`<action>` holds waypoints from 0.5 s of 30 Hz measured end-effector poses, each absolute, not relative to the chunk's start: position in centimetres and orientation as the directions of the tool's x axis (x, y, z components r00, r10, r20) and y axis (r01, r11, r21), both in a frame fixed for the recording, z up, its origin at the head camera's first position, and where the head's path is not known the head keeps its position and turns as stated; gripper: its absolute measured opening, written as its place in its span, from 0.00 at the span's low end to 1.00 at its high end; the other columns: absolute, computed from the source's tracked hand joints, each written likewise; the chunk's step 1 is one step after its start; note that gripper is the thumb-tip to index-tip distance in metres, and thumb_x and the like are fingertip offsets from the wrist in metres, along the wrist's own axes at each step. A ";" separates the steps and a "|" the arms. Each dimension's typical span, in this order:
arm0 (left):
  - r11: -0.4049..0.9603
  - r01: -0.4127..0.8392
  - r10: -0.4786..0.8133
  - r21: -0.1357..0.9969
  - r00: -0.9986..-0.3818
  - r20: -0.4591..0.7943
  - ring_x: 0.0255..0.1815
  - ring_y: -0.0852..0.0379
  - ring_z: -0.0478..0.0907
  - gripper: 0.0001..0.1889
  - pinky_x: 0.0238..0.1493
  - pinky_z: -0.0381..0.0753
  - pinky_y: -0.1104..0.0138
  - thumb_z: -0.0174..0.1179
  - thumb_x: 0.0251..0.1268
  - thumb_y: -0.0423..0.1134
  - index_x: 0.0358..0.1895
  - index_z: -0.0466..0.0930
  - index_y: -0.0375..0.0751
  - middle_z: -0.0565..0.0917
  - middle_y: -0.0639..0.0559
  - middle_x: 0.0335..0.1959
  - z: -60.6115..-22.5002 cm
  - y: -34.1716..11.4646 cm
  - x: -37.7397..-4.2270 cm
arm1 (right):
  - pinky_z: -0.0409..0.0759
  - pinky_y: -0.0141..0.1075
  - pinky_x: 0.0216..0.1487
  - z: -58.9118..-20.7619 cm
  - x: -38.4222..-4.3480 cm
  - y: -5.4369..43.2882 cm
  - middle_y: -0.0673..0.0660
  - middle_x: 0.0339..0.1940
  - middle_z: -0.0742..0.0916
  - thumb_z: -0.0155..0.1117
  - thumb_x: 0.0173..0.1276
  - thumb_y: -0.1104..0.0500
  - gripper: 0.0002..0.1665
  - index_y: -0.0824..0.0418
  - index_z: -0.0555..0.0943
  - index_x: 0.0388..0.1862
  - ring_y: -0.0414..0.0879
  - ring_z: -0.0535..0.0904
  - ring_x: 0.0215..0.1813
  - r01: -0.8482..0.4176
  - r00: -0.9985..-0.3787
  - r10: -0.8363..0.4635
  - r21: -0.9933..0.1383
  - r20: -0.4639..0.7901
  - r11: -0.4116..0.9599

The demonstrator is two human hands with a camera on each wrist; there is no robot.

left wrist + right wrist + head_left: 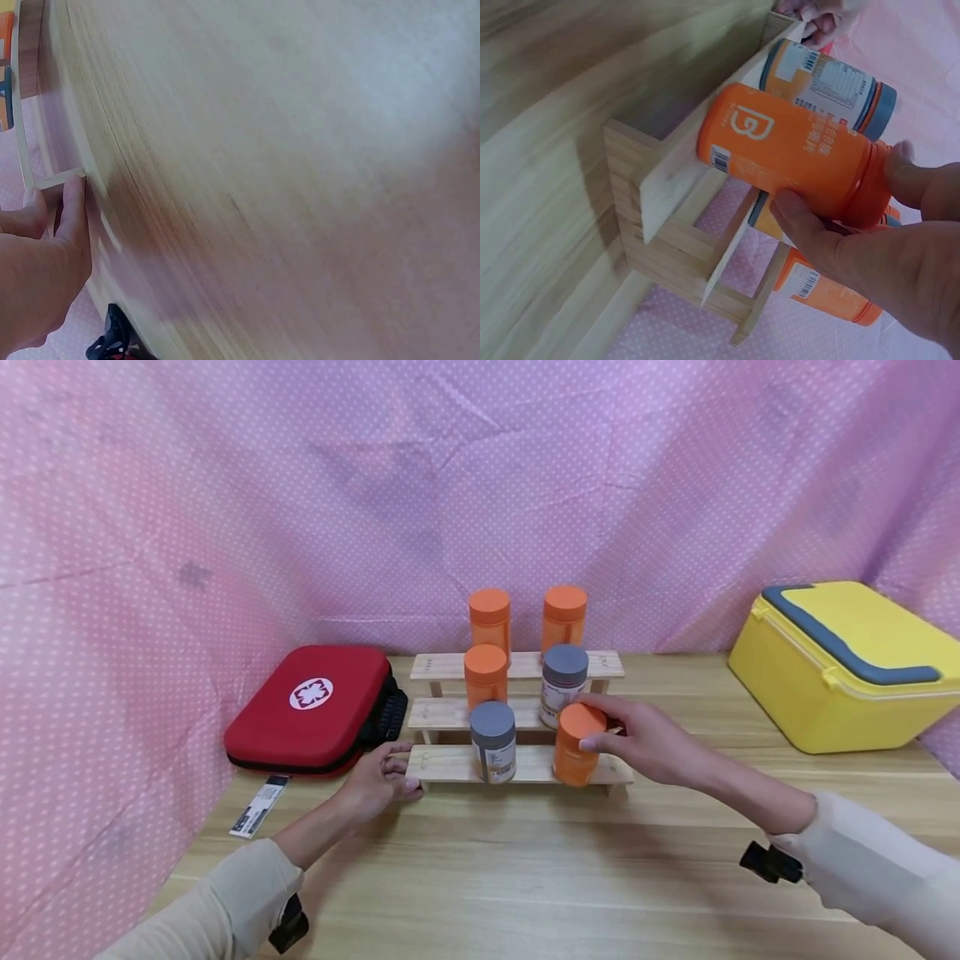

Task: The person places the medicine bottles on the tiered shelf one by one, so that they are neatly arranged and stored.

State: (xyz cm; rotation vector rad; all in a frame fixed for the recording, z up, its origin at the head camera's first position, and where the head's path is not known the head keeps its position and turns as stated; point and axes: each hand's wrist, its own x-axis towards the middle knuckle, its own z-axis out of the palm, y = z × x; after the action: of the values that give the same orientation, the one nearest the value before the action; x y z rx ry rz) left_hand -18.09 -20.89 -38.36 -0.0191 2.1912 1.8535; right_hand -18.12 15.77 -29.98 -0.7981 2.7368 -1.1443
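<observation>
Risk: the orange bottle [577, 746], pinched near its lid by the right hand [651, 745], stands at the front edge of the stepped wooden rack's [450, 763] lowest tier and could tip onto the worktop [525, 868] or knock the grey-lidded bottle [492, 742] beside it. The left hand [378, 779], fingers curled, steadies the rack's left end, well apart from the bottle.

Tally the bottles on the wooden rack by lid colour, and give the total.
Orange lids: 4, including the one the right hand grips
Grey lids: 2
Total: 6 bottles on the rack
</observation>
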 end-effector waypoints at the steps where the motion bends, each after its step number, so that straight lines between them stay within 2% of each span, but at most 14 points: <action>1: 0.184 -0.182 0.168 0.966 -0.963 -0.213 0.42 0.50 0.80 0.31 0.48 0.84 0.56 0.51 0.61 0.13 0.68 0.55 0.24 0.75 0.30 0.47 -38.4 -20.9 -18.1 | 0.81 0.40 0.47 -29.9 -18.2 15.7 0.55 0.47 0.83 0.68 0.63 0.59 0.31 0.63 0.73 0.65 0.47 0.77 0.45 -0.437 -0.862 -0.491 -0.680 0.129 0.589; 8: 0.193 -0.180 0.157 0.965 -0.965 -0.211 0.42 0.49 0.80 0.31 0.48 0.84 0.56 0.52 0.60 0.13 0.67 0.56 0.24 0.76 0.30 0.47 -38.4 -20.8 -17.9 | 0.81 0.36 0.44 -29.7 -18.2 15.5 0.56 0.49 0.84 0.69 0.63 0.57 0.32 0.64 0.73 0.65 0.46 0.77 0.45 -0.413 -0.868 -0.485 -0.699 0.107 0.584; 15: 0.200 -0.184 0.154 0.962 -0.964 -0.216 0.42 0.49 0.80 0.31 0.48 0.85 0.57 0.53 0.60 0.14 0.67 0.56 0.25 0.76 0.30 0.47 -38.4 -20.8 -18.0 | 0.82 0.44 0.50 -30.2 -18.1 15.8 0.58 0.49 0.84 0.69 0.62 0.57 0.32 0.64 0.73 0.64 0.49 0.80 0.48 -0.396 -0.879 -0.459 -0.735 0.130 0.550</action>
State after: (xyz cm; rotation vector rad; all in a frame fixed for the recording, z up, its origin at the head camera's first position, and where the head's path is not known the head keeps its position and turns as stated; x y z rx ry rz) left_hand -18.02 -20.80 -38.41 -0.0282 2.2120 1.8337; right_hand -18.09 15.81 -30.17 -0.7451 2.6977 -1.2491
